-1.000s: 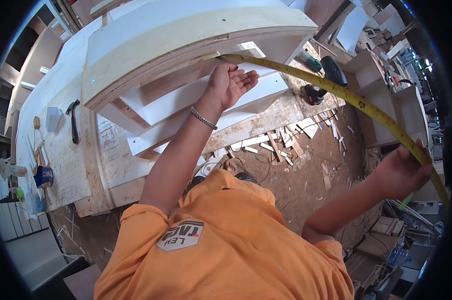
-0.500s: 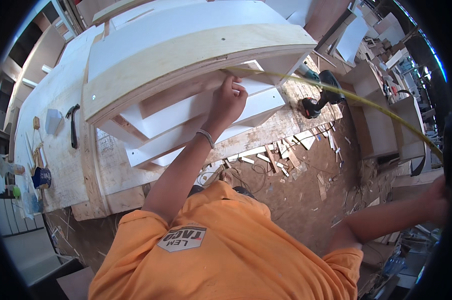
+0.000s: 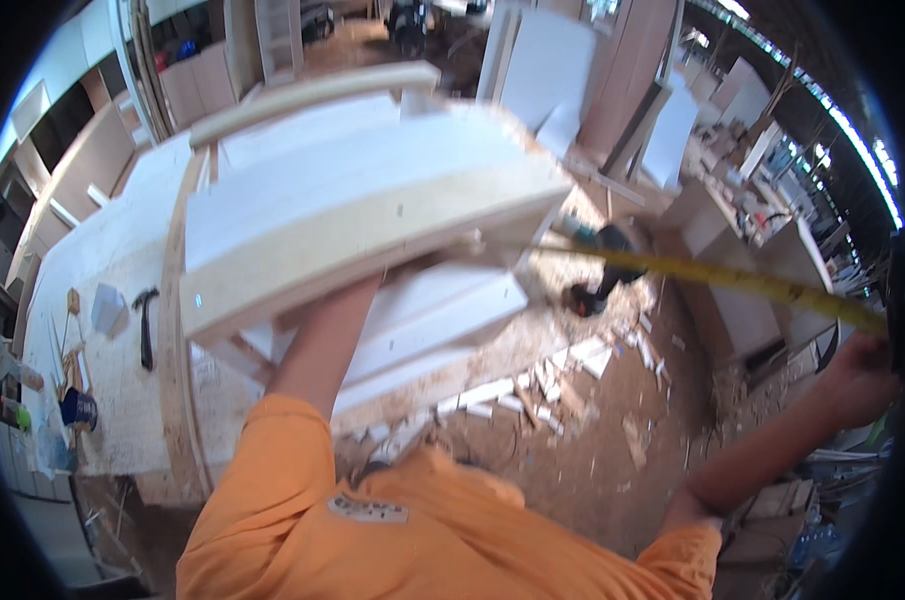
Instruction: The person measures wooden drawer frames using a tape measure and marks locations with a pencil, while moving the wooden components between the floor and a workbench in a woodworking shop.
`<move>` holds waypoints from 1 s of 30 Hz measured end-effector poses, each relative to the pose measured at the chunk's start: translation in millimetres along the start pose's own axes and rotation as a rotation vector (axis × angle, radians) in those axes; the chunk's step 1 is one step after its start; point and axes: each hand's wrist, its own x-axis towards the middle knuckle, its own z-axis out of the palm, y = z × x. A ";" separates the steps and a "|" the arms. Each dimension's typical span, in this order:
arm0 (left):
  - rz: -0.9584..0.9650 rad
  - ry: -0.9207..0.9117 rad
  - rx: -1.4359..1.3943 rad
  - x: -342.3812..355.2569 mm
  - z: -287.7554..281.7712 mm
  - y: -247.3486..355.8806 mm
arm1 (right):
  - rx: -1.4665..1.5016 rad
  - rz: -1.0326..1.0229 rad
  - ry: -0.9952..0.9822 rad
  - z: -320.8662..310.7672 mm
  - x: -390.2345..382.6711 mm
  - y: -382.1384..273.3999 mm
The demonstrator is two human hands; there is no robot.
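Observation:
A white cabinet carcass (image 3: 322, 180) with a pale wooden front rail (image 3: 392, 235) lies on the workbench. My left forearm (image 3: 327, 345) reaches under that rail into its opening. The left hand is mostly hidden there, and a blurred pale bit at the rail's lower edge may be a fingertip. From near that spot a yellow measuring tape blade (image 3: 732, 278) stretches out to the right. My right hand (image 3: 862, 375) is closed at the far right, against the dark case of the tape measure (image 3: 899, 310), which the picture's rim partly cuts off.
A cordless drill (image 3: 602, 280) stands on the bench beyond the carcass's right end. On the left lie a hammer (image 3: 145, 328) and a dark blue can (image 3: 78, 408). Wood offcuts (image 3: 552, 390) litter the floor, and another open cabinet (image 3: 717, 270) stands at right.
The view has tilted up and more of the workshop's back shows. My left hand, visible under the rail before, has gone behind it. The tape looks wider and my right hand sits higher.

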 end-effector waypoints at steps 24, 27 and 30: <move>-0.075 0.013 -0.608 -51.1 -28.9 -7.7 | 0.905 0.815 0.095 -23.4 -158.6 220.8; 0.010 0.029 -0.634 -64.3 -29.7 20.4 | 0.225 0.638 0.237 -16.3 -162.6 240.7; 0.414 0.062 -0.351 -87.0 -15.2 61.6 | -0.625 0.272 -0.004 -44.3 -185.3 256.0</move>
